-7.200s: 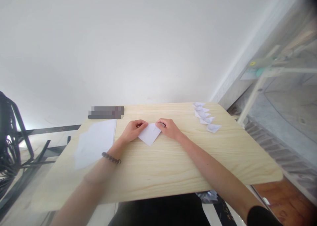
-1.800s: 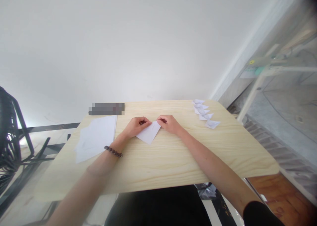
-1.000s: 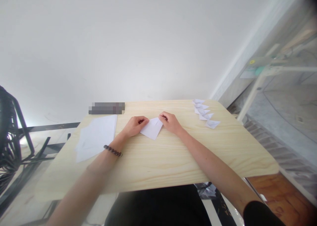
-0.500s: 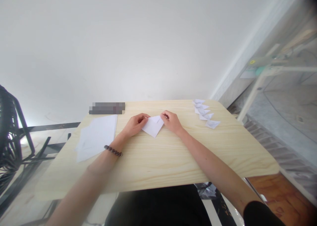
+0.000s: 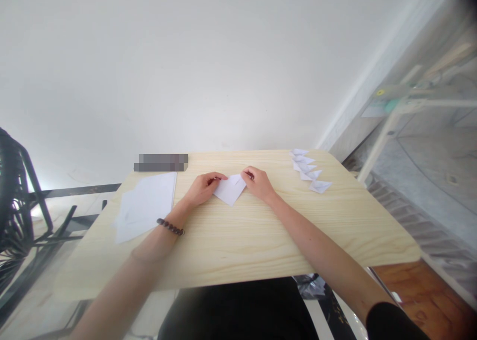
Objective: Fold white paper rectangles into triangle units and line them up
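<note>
A small folded white paper (image 5: 230, 193) is held between both my hands over the middle of the table, one corner pointing toward me. Its left corner is pinched by my left hand (image 5: 204, 188), with a dark bead bracelet on that wrist. My right hand (image 5: 258, 183) grips the upper right corner between curled fingers and thumb. A small flap shows along the paper's top edge. To the right, several folded paper boats (image 5: 306, 168) stand in a slanting row. On the left lies a stack of white paper sheets (image 5: 147, 206).
The light wooden table (image 5: 238, 250) meets a white wall (image 5: 223, 71) at the back. A blurred-out dark item (image 5: 161, 162) lies at its back left. Black chair frames (image 5: 22, 201) stand at the left, and a pale metal frame (image 5: 383, 136) is at the right.
The folded paper has shifted slightly to the left, and the flap at its top looks smaller. My left thumb has moved a little on the paper's edge; my right hand has barely moved.
</note>
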Demonstrator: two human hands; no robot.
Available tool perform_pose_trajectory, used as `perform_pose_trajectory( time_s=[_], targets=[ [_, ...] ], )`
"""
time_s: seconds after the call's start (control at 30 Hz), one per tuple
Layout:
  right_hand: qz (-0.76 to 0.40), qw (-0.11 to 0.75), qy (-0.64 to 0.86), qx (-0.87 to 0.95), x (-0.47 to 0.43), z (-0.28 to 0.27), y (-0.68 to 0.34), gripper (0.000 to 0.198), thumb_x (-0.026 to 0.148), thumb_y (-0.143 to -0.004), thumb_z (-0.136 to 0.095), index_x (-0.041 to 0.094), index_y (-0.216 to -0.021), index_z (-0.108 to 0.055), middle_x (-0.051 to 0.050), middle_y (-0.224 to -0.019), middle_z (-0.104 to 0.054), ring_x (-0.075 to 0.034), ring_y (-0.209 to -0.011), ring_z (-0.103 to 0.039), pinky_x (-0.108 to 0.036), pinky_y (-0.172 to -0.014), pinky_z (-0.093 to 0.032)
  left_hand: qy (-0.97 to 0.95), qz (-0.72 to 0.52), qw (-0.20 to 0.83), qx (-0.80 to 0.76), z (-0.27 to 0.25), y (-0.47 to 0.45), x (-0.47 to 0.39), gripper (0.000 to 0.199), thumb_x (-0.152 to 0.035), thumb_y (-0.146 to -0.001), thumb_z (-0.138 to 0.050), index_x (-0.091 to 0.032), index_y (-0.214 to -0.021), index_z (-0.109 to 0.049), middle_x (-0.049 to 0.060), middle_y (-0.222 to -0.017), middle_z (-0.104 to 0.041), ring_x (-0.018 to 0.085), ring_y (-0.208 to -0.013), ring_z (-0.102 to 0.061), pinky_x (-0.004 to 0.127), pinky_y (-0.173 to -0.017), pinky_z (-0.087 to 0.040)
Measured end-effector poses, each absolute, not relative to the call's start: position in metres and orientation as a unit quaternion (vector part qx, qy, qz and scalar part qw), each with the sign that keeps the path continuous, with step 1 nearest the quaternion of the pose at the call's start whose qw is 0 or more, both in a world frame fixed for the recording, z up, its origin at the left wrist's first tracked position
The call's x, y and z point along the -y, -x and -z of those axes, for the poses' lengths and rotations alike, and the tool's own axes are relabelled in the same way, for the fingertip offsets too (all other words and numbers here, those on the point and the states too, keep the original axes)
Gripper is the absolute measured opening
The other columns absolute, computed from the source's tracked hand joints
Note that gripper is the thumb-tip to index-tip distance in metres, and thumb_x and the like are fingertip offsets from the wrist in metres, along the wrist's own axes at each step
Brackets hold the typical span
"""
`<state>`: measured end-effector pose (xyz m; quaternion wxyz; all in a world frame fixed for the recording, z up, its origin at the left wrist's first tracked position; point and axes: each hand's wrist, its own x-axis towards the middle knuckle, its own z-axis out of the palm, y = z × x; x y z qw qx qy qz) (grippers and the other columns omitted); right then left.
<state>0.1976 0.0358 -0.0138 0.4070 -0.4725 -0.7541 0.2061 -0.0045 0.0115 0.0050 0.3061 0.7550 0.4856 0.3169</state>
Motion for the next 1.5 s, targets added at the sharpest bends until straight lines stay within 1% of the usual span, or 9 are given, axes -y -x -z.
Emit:
perform_pose_trajectory(
  time_s=[0.23,0.4,0.5,0.67,0.9,1.1,1.23,1.37,1.5],
  targets=[
    [-0.198,0.413,0.478,0.749,-0.038,0.016,-0.198,0.018,0.025,-0.077,-0.041,0.016,-0.075,-0.056,-0.002,-0.073,-0.058,-0.011,-0.065,-0.049,-0.023,-0.062,-0.036,-0.754,-0.319,0.307,-0.486,-0.004,0.005,-0.012,0.033,-0.027,-0.078,-0.038,-0.016,-0.097,-0.063,0.0,-0.061,-0.052,0.009,-0.05,-0.037,0.02,-0.046,-0.027],
    [-0.193,0.403,0.485,0.752,-0.04,0.02,-0.198,0.017,0.023,-0.077,-0.041,0.017,-0.082,-0.055,-0.003,-0.081,-0.059,-0.013,-0.071,-0.051,-0.025,-0.067,-0.039,-0.755,-0.319,0.307,-0.484,-0.005,0.004,-0.011,0.033,-0.028,-0.074,-0.043,-0.017,-0.097,-0.064,0.001,-0.07,-0.059,0.009,-0.052,-0.041,0.02,-0.049,-0.032],
    [-0.166,0.418,0.482,0.752,-0.042,0.023,-0.198,0.022,0.021,-0.073,-0.046,0.017,-0.093,-0.054,-0.006,-0.092,-0.056,-0.015,-0.083,-0.05,-0.028,-0.076,-0.04,-0.76,-0.32,0.301,-0.478,-0.003,0.004,-0.012,0.034,-0.027,-0.071,-0.045,-0.017,-0.098,-0.063,0.002,-0.08,-0.063,0.009,-0.051,-0.042,0.021,-0.051,-0.035],
    [-0.109,0.421,0.501,0.748,-0.044,0.027,-0.199,0.033,0.018,-0.066,-0.055,0.018,-0.098,-0.054,-0.009,-0.102,-0.047,-0.021,-0.101,-0.042,-0.037,-0.092,-0.032,-0.792,-0.316,0.249,-0.459,0.001,0.004,-0.015,0.032,-0.025,-0.074,-0.042,-0.017,-0.097,-0.063,0.005,-0.098,-0.061,0.011,-0.062,-0.051,0.023,-0.059,-0.042],
    [-0.126,0.381,0.453,0.796,-0.042,0.025,-0.199,0.013,0.02,-0.072,-0.052,0.021,-0.081,-0.061,-0.004,-0.091,-0.052,-0.016,-0.091,-0.048,-0.031,-0.087,-0.036,-0.829,-0.267,0.097,-0.482,0.009,0.011,-0.023,0.032,-0.024,-0.076,-0.045,-0.02,-0.104,-0.059,0.006,-0.101,-0.058,0.02,-0.096,-0.051,0.033,-0.086,-0.04],
    [-0.112,0.348,0.421,0.83,-0.034,0.018,-0.196,0.019,0.032,-0.078,-0.049,0.023,-0.088,-0.063,-0.003,-0.097,-0.056,-0.015,-0.093,-0.047,-0.031,-0.087,-0.033,-0.844,-0.221,0.048,-0.487,0.011,0.013,-0.022,0.033,-0.031,-0.081,-0.041,-0.023,-0.11,-0.055,0.006,-0.119,-0.049,0.022,-0.108,-0.045,0.039,-0.091,-0.036],
    [-0.096,0.298,0.41,0.857,-0.028,0.014,-0.193,0.026,0.044,-0.073,-0.055,0.027,-0.09,-0.063,-0.001,-0.101,-0.056,-0.018,-0.099,-0.042,-0.034,-0.088,-0.028,-0.867,-0.194,0.041,-0.458,0.011,0.011,-0.02,0.035,-0.032,-0.085,-0.035,-0.023,-0.115,-0.051,0.004,-0.128,-0.043,0.022,-0.12,-0.033,0.04,-0.097,-0.03],
    [-0.033,0.282,0.467,0.837,-0.025,0.01,-0.194,0.021,0.036,-0.079,-0.049,0.024,-0.078,-0.066,-0.003,-0.105,-0.054,-0.02,-0.101,-0.038,-0.036,-0.086,-0.026,-0.876,-0.187,0.041,-0.442,0.011,0.009,-0.019,0.039,-0.033,-0.087,-0.031,-0.02,-0.121,-0.044,0.004,-0.127,-0.045,0.021,-0.121,-0.032,0.038,-0.098,-0.028],
    [0.013,0.286,0.51,0.811,-0.025,0.009,-0.196,0.018,0.033,-0.078,-0.051,0.022,-0.082,-0.065,-0.005,-0.105,-0.052,-0.022,-0.099,-0.037,-0.036,-0.082,-0.025,-0.881,-0.175,0.027,-0.439,0.008,0.007,-0.016,0.039,-0.035,-0.087,-0.03,-0.021,-0.12,-0.045,0.004,-0.127,-0.044,0.022,-0.122,-0.031,0.038,-0.098,-0.028]
  ],
)
